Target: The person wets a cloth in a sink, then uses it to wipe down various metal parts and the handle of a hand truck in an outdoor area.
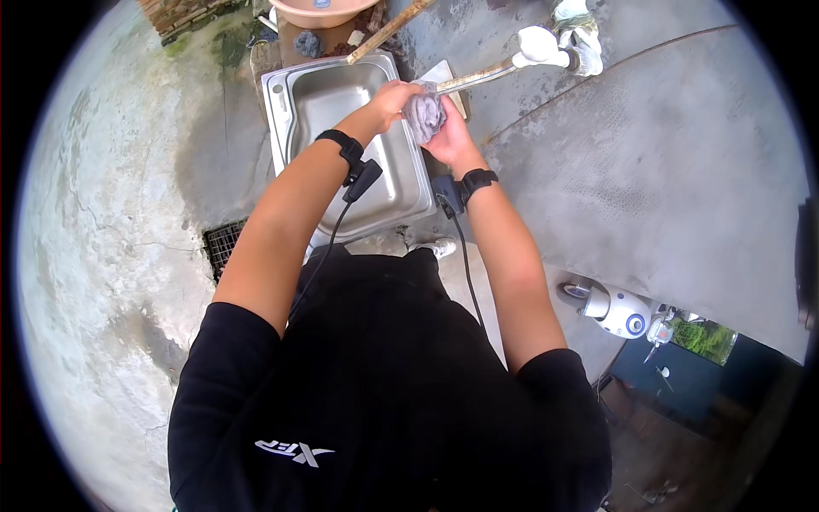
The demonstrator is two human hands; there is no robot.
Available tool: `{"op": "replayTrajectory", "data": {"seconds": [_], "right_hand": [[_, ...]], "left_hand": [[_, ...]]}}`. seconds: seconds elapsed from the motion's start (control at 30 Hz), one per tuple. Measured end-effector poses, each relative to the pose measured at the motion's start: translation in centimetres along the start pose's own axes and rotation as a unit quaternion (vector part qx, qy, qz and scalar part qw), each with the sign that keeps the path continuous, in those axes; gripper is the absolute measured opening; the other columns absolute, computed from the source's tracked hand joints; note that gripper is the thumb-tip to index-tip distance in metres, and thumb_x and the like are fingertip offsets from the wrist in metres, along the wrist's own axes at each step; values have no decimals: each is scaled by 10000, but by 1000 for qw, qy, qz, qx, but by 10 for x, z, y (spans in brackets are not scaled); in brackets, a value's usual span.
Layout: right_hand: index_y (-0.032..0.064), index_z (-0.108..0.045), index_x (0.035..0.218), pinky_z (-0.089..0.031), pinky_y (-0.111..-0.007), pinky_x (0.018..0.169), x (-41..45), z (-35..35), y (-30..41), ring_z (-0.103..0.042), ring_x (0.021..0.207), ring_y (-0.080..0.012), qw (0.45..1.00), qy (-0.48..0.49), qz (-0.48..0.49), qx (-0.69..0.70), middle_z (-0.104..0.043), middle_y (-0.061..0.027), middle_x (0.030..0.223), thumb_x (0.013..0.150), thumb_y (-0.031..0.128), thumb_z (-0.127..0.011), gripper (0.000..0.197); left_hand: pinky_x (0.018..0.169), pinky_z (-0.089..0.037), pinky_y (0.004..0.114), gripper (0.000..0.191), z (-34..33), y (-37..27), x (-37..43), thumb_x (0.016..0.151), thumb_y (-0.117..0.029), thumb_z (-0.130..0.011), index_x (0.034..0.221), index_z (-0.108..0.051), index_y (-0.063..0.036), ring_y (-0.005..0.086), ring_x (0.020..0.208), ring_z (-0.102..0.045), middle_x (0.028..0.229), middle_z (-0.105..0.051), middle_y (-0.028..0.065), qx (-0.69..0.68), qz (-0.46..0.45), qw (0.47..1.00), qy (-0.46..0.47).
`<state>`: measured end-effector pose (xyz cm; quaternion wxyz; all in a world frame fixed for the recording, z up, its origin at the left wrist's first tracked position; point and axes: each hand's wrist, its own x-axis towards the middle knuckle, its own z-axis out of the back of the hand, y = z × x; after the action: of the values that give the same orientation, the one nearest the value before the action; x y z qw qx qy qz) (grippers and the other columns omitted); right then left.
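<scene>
Both hands hold a crumpled grey-purple cloth over the right rim of a stainless steel sink basin. My left hand grips the cloth from its left side. My right hand holds it from the right and below. Just beyond the cloth is the end of a long, worn, pale stick or pipe, which runs to the upper right; whether the cloth touches it, I cannot tell. Each wrist bears a black strap with a cabled device.
Beyond the sink stand a pink plastic basin, a dark scouring pad or clump and another rusty pole. White wrapped bundles lie at the upper right. A floor drain grate is left, a white scooter right.
</scene>
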<state>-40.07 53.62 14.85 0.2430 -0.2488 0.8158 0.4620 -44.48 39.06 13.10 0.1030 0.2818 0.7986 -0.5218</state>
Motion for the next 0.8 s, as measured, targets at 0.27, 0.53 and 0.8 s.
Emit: {"op": "replayTrajectory", "data": {"seconds": [0.27,0.53,0.8], "right_hand": [[89,-567,1203,-451,-382,908,12,13,9,-587,1069,-190,991,-45,73,-104,-624,-45,1162,955,328,-534,346],[-17,-558,1150,-499,-390,929,12,3,26,-621,1024,-246,995,35,79,-57,-627,-131,1113,941,146,-547,265],[-3,-595,1122,-538,-357,839,17,2,10,-645,949,-212,990,1,30,-138,-642,-109,1071,915,163,-602,266]], "left_hand": [[749,-495,332,184,34,20,2,778,-132,-584,928,-599,-25,189,838,-603,892,-616,73,5,-28,999,-16],[653,-493,315,167,57,10,-32,807,-166,-667,947,-619,-88,145,728,-598,827,-621,37,109,8,993,54],[857,-474,329,661,69,20,-9,696,-13,-623,1334,-472,-92,214,1002,-591,1056,-623,110,405,-63,907,99]]}}
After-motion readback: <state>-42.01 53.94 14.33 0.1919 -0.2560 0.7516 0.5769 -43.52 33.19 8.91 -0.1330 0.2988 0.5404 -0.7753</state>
